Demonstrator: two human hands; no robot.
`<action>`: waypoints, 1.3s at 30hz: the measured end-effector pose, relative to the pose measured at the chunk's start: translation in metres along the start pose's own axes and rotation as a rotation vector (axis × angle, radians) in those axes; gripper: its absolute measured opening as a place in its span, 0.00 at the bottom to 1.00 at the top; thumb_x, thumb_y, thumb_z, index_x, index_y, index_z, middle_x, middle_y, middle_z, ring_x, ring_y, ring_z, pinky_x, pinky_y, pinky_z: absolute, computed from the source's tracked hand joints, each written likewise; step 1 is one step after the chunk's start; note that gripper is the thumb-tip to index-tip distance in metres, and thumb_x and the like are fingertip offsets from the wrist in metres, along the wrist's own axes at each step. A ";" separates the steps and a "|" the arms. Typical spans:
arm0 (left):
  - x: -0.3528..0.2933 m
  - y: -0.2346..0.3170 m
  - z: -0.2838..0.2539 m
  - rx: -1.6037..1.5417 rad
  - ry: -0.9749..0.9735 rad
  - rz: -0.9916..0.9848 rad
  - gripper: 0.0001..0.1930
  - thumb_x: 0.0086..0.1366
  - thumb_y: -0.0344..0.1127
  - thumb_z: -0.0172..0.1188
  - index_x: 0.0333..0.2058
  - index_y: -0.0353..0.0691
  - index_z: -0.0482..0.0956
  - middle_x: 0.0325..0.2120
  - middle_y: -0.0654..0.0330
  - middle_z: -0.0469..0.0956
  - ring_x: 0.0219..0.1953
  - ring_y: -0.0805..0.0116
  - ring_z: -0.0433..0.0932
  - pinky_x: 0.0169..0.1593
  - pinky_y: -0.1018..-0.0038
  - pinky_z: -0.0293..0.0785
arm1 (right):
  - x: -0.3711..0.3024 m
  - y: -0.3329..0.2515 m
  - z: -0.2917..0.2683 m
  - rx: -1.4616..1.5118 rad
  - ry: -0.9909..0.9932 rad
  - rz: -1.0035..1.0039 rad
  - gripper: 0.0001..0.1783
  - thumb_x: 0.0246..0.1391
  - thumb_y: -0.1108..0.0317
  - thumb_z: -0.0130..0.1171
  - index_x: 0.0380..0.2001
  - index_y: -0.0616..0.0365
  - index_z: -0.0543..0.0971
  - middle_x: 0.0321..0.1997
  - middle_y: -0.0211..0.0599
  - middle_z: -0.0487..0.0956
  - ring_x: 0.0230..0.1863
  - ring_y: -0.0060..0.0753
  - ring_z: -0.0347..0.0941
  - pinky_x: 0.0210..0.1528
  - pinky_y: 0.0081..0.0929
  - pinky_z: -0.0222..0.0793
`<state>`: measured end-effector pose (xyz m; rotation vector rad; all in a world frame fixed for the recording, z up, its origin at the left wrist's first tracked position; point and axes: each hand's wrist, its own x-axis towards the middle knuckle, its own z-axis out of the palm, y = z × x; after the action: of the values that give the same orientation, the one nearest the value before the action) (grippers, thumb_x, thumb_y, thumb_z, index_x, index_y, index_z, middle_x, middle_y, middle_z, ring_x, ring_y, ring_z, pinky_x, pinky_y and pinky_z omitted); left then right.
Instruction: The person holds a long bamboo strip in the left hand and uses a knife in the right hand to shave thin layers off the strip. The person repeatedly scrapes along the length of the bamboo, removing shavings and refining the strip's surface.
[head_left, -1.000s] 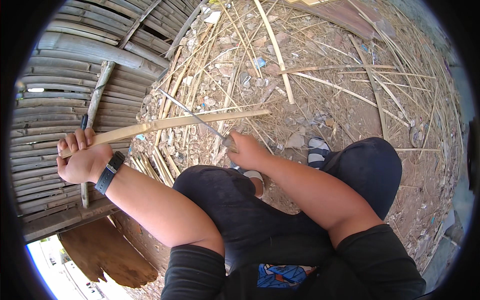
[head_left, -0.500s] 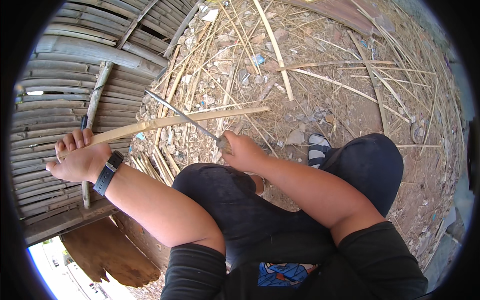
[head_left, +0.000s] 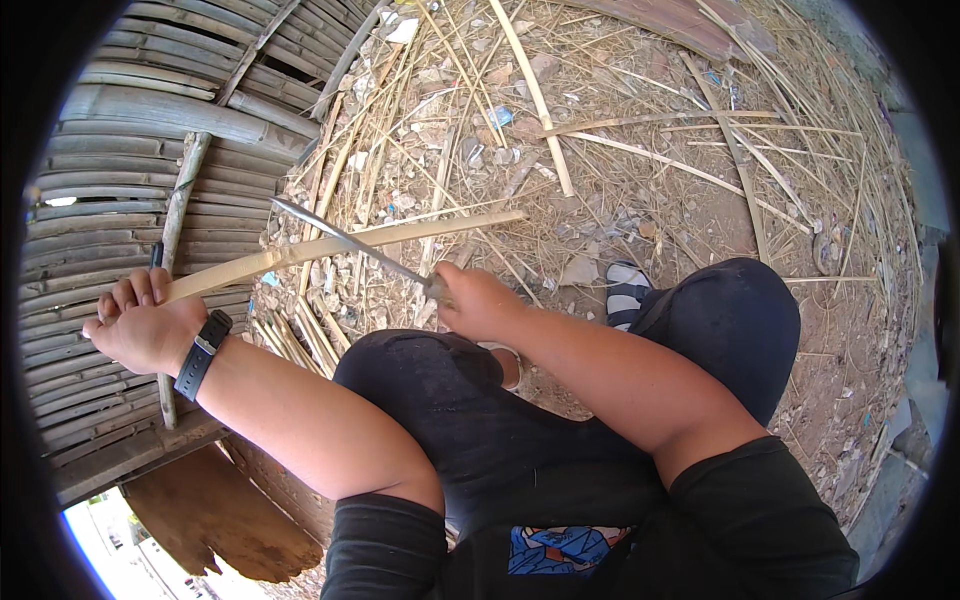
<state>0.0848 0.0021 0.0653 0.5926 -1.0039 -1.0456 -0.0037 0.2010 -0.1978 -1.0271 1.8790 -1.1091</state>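
My left hand [head_left: 150, 325] is closed round the left end of a long, pale bamboo strip [head_left: 370, 238]. The strip slants up to the right, its far end free above the ground. In my right hand [head_left: 478, 303], the fingers are wrapped round the handle of a long knife [head_left: 345, 236]. Its narrow grey blade points up and to the left and crosses the strip near its middle. Whether the edge touches the strip or only passes over it, I cannot tell. Most of the handle is hidden in my fist.
A slatted bamboo platform [head_left: 110, 205] stands on the left. Several split strips [head_left: 295, 335] lie beside my left knee [head_left: 400, 375]. More strips [head_left: 535, 95], straw and rubble cover the ground ahead. A brown board [head_left: 680, 22] lies at the far edge, and a sandalled foot [head_left: 628, 293] rests at right.
The knife blade's tip has swung slightly left and down across the strip. Both hands and the strip appear a little farther left, as does the whole scene.
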 end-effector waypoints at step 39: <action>-0.009 0.003 0.018 -0.044 -0.146 0.052 0.16 0.69 0.45 0.38 0.21 0.49 0.59 0.14 0.69 0.53 0.15 0.74 0.48 0.19 0.77 0.45 | 0.011 0.087 -0.010 0.041 0.110 0.444 0.23 0.45 0.67 0.61 0.47 0.64 0.74 0.37 0.57 0.81 0.40 0.55 0.79 0.44 0.43 0.74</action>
<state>0.0692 0.0126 0.0724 0.4564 -1.1153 -1.0742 -0.0411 0.2217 -0.2754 -0.4951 2.0317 -0.9475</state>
